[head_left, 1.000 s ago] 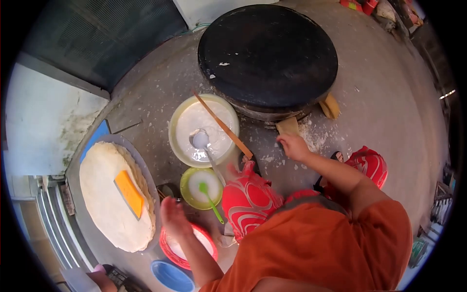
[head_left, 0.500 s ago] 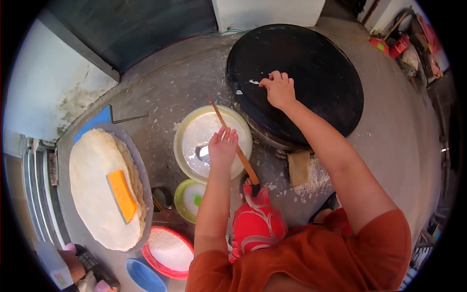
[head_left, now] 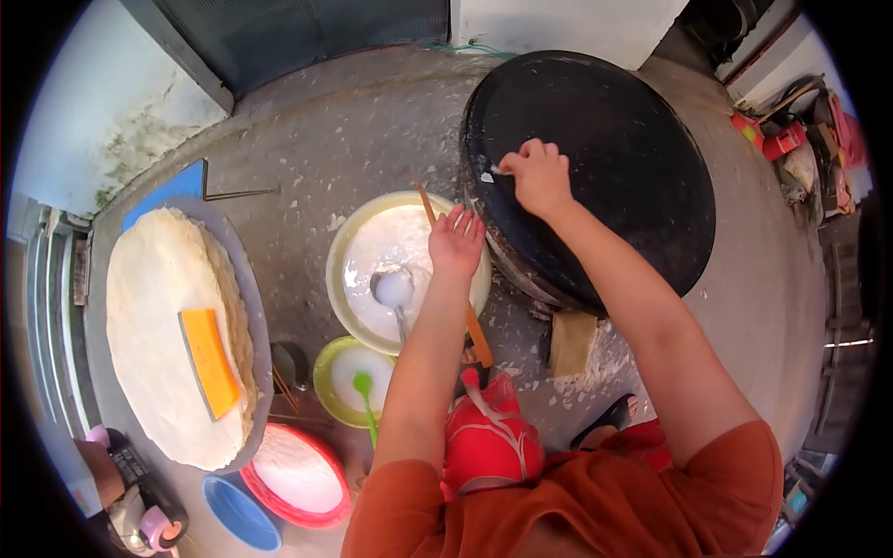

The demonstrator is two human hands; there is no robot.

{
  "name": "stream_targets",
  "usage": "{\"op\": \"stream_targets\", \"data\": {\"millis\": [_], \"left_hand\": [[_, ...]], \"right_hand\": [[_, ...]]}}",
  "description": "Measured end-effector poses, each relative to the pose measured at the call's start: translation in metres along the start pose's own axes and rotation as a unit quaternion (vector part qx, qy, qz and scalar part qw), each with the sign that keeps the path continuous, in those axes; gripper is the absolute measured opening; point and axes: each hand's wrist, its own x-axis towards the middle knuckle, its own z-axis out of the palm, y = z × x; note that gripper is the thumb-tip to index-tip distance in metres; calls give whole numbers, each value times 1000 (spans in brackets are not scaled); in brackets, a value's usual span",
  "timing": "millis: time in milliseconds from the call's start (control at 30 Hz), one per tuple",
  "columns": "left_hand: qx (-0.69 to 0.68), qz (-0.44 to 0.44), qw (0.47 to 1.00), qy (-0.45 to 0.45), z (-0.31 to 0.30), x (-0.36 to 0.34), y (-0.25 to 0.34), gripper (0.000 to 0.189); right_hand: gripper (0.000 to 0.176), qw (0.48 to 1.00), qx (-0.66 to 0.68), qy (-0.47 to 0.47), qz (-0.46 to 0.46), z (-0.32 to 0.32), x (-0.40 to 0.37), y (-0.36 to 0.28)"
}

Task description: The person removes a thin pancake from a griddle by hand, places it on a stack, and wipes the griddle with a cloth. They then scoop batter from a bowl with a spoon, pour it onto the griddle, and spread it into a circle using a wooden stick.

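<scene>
My right hand point(head_left: 541, 180) is over the left side of the large round black griddle point(head_left: 605, 158), thumb and fingers pinched together on a small white flake of dried batter. Another white flake point(head_left: 486, 178) lies at the griddle's rim beside the fingertips. My left hand point(head_left: 457, 240) hovers palm up above the right side of a pale basin point(head_left: 340, 307) of white batter, fingers apart and holding nothing. A long wooden stick point(head_left: 479, 337) lies across that basin's right side, partly hidden by the left hand. In the batter rests a metal ladle point(head_left: 393, 290).
A stack of thin round flatbreads point(head_left: 158, 344) with an orange scraper point(head_left: 209, 363) on top stands at left. Nearby are a green bowl point(head_left: 326, 391) with a green spoon point(head_left: 364, 386), a red basin point(head_left: 342, 507) of white powder and a blue basin point(head_left: 265, 538).
The view has shifted. My right hand has moved toward the griddle's left rim and pinched a flake. My left hand has turned palm up, and more of the ladle shows.
</scene>
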Motion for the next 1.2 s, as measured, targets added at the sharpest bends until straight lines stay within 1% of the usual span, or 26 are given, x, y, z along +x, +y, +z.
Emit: {"op": "stream_targets", "data": {"millis": [67,100,200,267,300,367,400,467,533,600,633,667,700,733,767,833,867,900,933,1000,1033,1067,1100,1133,1167,1200], "left_hand": [[-5,10,1000,-9,2,9,2,35],[-13,15,999,-26,2,11,6,34],[-28,25,998,-46,0,17,12,32],[-21,52,997,-46,-3,17,15,35],[-20,53,997,-47,-4,12,17,35],[-79,11,996,-46,3,-17,26,39],[-75,8,996,-49,10,-34,26,39],[-92,-6,990,-103,29,-79,26,45],[-84,-51,979,-176,56,-134,24,49],[-96,-102,962,-234,88,-195,14,58],[-57,-126,956,-257,102,-229,9,62],[-17,-150,947,-282,114,-263,5,67],[25,-181,925,-333,124,-297,0,71],[66,-209,897,-382,129,-329,-3,75],[124,-276,846,-440,130,-356,-3,83],[10,-366,738,-566,112,-382,-26,90],[16,-377,729,-571,117,-385,-30,90],[28,-366,719,-590,121,-388,-33,93],[38,-353,713,-605,124,-393,-35,96],[53,-321,712,-622,125,-405,-40,101],[58,-304,716,-626,124,-411,-42,104],[65,-288,722,-626,123,-417,-43,107],[68,-292,734,-609,120,-419,-47,107],[53,-273,725,-630,119,-416,-54,107],[38,-255,711,-655,120,-412,-59,106],[40,-260,717,-646,125,-407,-56,106]], "right_hand": [[14,991,79,-21,-103,-2,-6,-20],[15,985,94,-28,-140,-7,-15,-36],[16,984,122,-1,-132,-33,-29,-46],[19,982,126,7,-138,-50,-46,-42],[20,978,158,10,-135,-61,-58,-40],[24,969,206,5,-138,-81,-91,-33],[27,964,222,-2,-144,-90,-110,-28],[29,950,273,-24,-150,-100,-150,-16],[28,952,275,-81,-106,-108,-190,-9],[26,951,277,-116,-74,-103,-231,2],[26,955,270,-103,-61,-96,-251,9],[23,953,270,-128,-53,-88,-271,18],[20,949,272,-154,-47,-80,-287,24],[20,953,265,-141,-38,-74,-303,28],[19,950,276,-143,-15,-68,-316,31],[18,950,283,-131,17,-61,-335,37],[17,946,286,-145,48,-59,-342,38],[16,939,293,-161,79,-54,-347,40],[16,938,296,-155,86,-48,-350,43],[16,952,234,-155,118,-28,-361,49],[20,949,223,-152,161,-6,-368,55],[24,943,213,-152,205,15,-377,58],[32,932,202,-143,264,26,-380,56],[41,920,186,-131,320,32,-375,56],[54,902,158,-150,373,32,-365,54],[66,880,127,-169,426,29,-356,51]]}}
